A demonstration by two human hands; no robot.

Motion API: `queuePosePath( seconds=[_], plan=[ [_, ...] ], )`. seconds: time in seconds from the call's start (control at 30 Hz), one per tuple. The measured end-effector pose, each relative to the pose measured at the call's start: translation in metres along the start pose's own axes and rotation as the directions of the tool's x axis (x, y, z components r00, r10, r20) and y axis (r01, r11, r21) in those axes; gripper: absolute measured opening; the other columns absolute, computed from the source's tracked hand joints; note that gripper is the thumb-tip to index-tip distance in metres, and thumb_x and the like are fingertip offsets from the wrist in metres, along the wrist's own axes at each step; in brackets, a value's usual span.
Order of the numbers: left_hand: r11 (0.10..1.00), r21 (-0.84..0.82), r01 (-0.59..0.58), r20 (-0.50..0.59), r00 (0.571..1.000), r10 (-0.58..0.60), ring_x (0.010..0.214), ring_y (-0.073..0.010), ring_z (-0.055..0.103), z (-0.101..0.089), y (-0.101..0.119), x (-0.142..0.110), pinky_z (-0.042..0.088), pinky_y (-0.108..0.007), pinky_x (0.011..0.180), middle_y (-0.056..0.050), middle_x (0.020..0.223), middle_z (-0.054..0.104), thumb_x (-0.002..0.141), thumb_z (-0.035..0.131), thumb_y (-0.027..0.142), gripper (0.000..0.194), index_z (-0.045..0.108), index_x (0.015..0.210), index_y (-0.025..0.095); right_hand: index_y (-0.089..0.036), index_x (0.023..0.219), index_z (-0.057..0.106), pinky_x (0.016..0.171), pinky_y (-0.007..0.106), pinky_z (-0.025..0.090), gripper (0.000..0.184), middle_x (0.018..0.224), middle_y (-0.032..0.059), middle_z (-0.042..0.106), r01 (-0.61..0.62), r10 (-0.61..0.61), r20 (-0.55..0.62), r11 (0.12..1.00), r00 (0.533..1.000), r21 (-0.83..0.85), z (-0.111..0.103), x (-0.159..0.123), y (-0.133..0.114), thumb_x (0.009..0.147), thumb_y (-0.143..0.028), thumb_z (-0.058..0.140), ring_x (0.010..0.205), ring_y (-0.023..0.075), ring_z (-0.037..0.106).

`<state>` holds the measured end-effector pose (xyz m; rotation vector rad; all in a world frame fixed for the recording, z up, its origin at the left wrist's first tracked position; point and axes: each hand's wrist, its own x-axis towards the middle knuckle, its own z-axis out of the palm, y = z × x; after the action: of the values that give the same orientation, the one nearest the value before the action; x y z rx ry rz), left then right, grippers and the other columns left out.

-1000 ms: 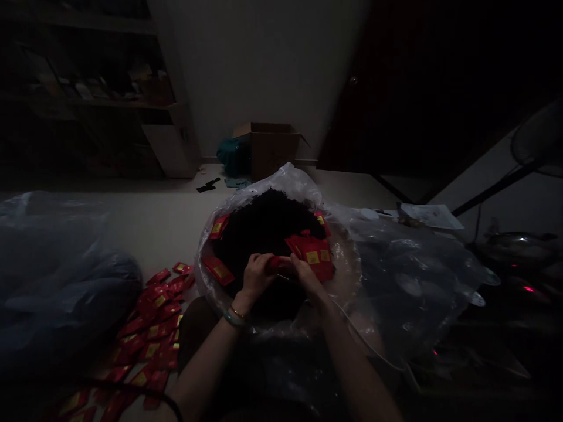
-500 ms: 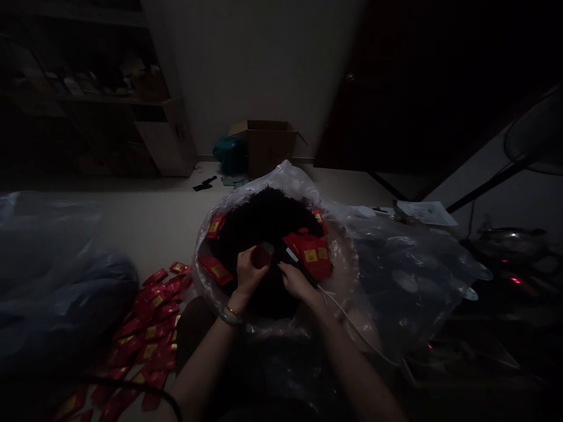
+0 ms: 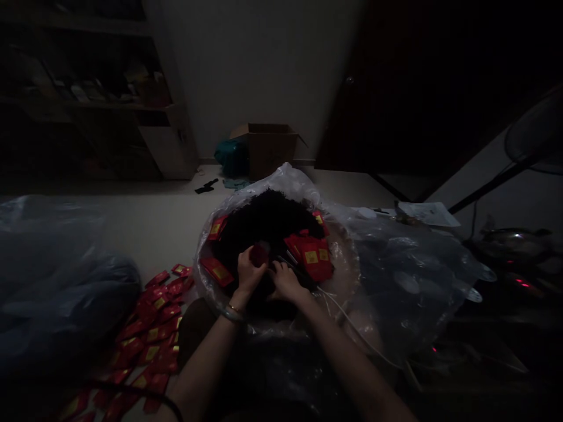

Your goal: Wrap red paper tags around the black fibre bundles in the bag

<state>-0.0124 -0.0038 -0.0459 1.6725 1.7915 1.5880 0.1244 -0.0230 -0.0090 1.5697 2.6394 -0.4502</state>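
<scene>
My left hand (image 3: 248, 272) is closed round a small red packet (image 3: 258, 256), whose open mouth faces up. Just right of it is my right hand (image 3: 285, 282), fingers stretched towards the packet and thumb apart. Whether its fingertips touch the packet is too dark to tell. Both hands are over a heap of dark, loose, shredded-looking material (image 3: 264, 217) in a wide round container lined with clear plastic (image 3: 288, 176). Beyond my right fingers lies a thin, pale-edged object (image 3: 291, 257). Red packets with yellow labels (image 3: 317, 258) lie on the heap's right side, others (image 3: 216, 271) on its left.
Many more red packets (image 3: 152, 334) are spread over the floor at left, beside a large plastic-wrapped bundle (image 3: 65, 293). A white cord (image 3: 352, 322) runs off right past a clear plastic sheet (image 3: 404, 275). A cardboard box (image 3: 272, 149) stands by the wall.
My right hand has shifted slightly left, up against the red packet, and its fingers have spread. My left hand still holds the packet in nearly the same place.
</scene>
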Motion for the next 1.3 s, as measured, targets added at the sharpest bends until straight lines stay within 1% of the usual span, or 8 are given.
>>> queuePosePath(
  seconds=[0.2, 0.4, 0.57, 0.73, 0.83, 1.0, 1.1, 1.3],
  plan=[
    [0.999, 0.033, 0.019, -0.112, 0.994, -0.015, 0.094, -0.0247, 0.058, -0.004, -0.001, 0.003, 0.049, -0.039, 0.081, -0.009, 0.101, 0.060, 0.065, 0.070, 0.026, 0.050, 0.054, 0.112, 0.017, -0.026, 0.137, 0.037, 0.099, 0.061, 0.025, 0.098, 0.151, 0.0159, 0.015, 0.049, -0.050, 0.044, 0.999, 0.998, 0.020, 0.008, 0.018, -0.013, 0.052, -0.050, 0.079, 0.133, 0.0451, 0.017],
    [0.999, 0.043, -0.024, -0.070, 0.997, 0.027, 0.092, -0.0248, 0.058, -0.003, -0.003, 0.002, 0.050, -0.039, 0.080, -0.009, 0.099, 0.061, 0.066, 0.069, 0.026, 0.049, 0.054, 0.112, 0.018, -0.024, 0.119, 0.055, 0.089, 0.045, 0.042, 0.052, 0.130, 0.0136, 0.045, 0.039, -0.040, -0.052, 0.999, 0.998, -0.014, -0.001, 0.010, 0.004, 0.069, -0.026, 0.070, 0.115, 0.0318, 0.043],
    [0.999, 0.015, -0.028, 0.015, 0.999, 0.028, 0.094, -0.0241, 0.059, 0.001, -0.005, 0.001, 0.050, -0.037, 0.078, -0.009, 0.101, 0.061, 0.064, 0.070, 0.024, 0.052, 0.053, 0.113, 0.017, -0.021, 0.115, 0.058, 0.086, 0.037, 0.045, 0.041, 0.120, 0.0130, 0.050, -0.066, 0.072, -0.095, 0.996, 0.993, 0.065, -0.010, 0.011, 0.009, 0.076, -0.012, 0.059, 0.112, 0.0275, 0.047],
    [0.999, 0.028, -0.037, 0.023, 0.999, 0.036, 0.092, -0.0242, 0.059, 0.000, -0.003, 0.001, 0.049, -0.038, 0.080, -0.009, 0.100, 0.062, 0.062, 0.072, 0.022, 0.052, 0.054, 0.110, 0.017, -0.020, 0.107, 0.063, 0.083, 0.032, 0.046, 0.032, 0.110, 0.0101, 0.058, -0.068, 0.098, -0.142, 0.978, 0.985, 0.197, -0.007, 0.017, 0.007, 0.077, -0.012, 0.056, 0.101, 0.0219, 0.055],
    [0.996, 0.075, -0.052, 0.014, 0.999, 0.051, 0.090, -0.0257, 0.058, -0.001, -0.001, 0.001, 0.048, -0.040, 0.080, -0.009, 0.098, 0.063, 0.061, 0.074, 0.024, 0.054, 0.054, 0.110, 0.017, -0.019, 0.100, 0.066, 0.086, 0.030, 0.045, 0.030, 0.103, 0.0070, 0.064, -0.023, 0.157, -0.247, 0.881, 0.956, 0.472, -0.007, 0.017, 0.017, 0.073, -0.012, 0.058, 0.096, 0.0190, 0.059],
    [0.990, 0.116, -0.079, 0.028, 0.997, 0.077, 0.088, -0.0265, 0.058, -0.002, 0.000, 0.001, 0.048, -0.041, 0.078, -0.010, 0.100, 0.063, 0.060, 0.077, 0.032, 0.059, 0.054, 0.113, 0.018, -0.019, 0.094, 0.066, 0.088, 0.034, 0.046, 0.027, 0.096, 0.0037, 0.068, 0.079, 0.274, -0.277, 0.563, 0.921, 0.823, -0.025, 0.020, 0.035, 0.068, -0.021, 0.063, 0.093, 0.0191, 0.062],
    [0.989, 0.130, -0.074, 0.067, 0.996, 0.065, 0.089, -0.0274, 0.058, -0.001, 0.000, 0.002, 0.048, -0.041, 0.078, -0.011, 0.102, 0.064, 0.058, 0.079, 0.034, 0.064, 0.054, 0.114, 0.018, -0.018, 0.095, 0.066, 0.084, 0.033, 0.048, 0.032, 0.095, 0.0037, 0.068, 0.114, 0.309, -0.269, 0.439, 0.912, 0.891, -0.046, 0.021, 0.039, 0.064, -0.027, 0.067, 0.091, 0.0190, 0.061],
    [0.987, 0.123, -0.098, 0.201, 0.977, 0.072, 0.097, -0.0289, 0.059, 0.008, 0.010, 0.012, 0.046, -0.042, 0.083, -0.013, 0.112, 0.061, 0.057, 0.080, 0.037, 0.082, 0.044, 0.129, 0.019, -0.018, 0.092, 0.065, 0.064, 0.027, 0.051, 0.030, 0.086, 0.0017, 0.066, 0.106, 0.246, -0.186, 0.306, 0.951, 0.946, -0.082, 0.032, 0.036, 0.062, -0.024, 0.068, 0.074, 0.0150, 0.061]
  ],
)
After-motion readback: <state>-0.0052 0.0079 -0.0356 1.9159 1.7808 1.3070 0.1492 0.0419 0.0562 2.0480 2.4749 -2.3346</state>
